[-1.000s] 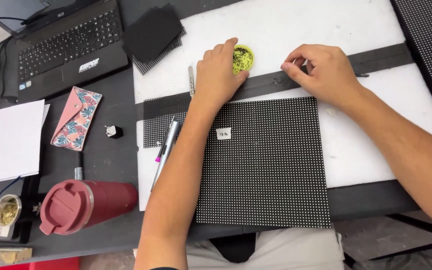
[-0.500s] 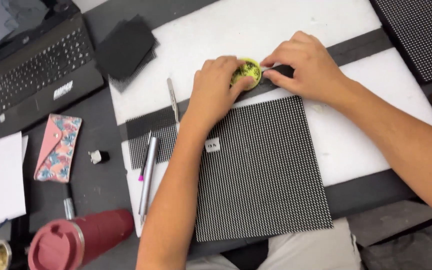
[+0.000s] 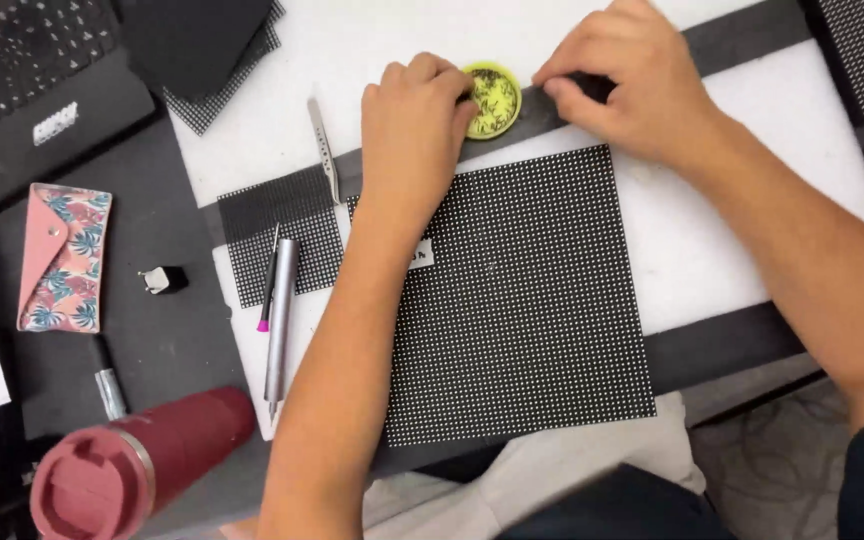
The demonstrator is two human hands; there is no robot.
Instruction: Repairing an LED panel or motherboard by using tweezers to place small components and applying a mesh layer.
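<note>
The left hand point(image 3: 414, 125) lies knuckles-up on the white surface point(image 3: 732, 250), fingers curled, their tips touching the near edge of a small round yellow-green tin point(image 3: 493, 100) that holds dark, fine bits. The tin sits between the two hands, on a dark strip point(image 3: 742, 40) that crosses the surface. The right hand point(image 3: 624, 85) is just beside the tin on its other side, fingers bent down and pinched on the dark strip; whether something tiny sits between thumb and forefinger cannot be told from here.

Below both hands, partly under the left forearm, lies a large square black panel point(image 3: 532, 310) covered with a grid of pale dots. Left of the left hand lie metal tweezers point(image 3: 323, 150), and further toward the person a silver pen-like tool point(image 3: 279, 325) over a smaller dotted panel point(image 3: 272, 235).

As a judgement, the step in hand is steadying the tin with the left while the right works at something small beside it. Any following move calls for a fine pinch and a still left hand, so the tin does not slide or tip.
</note>
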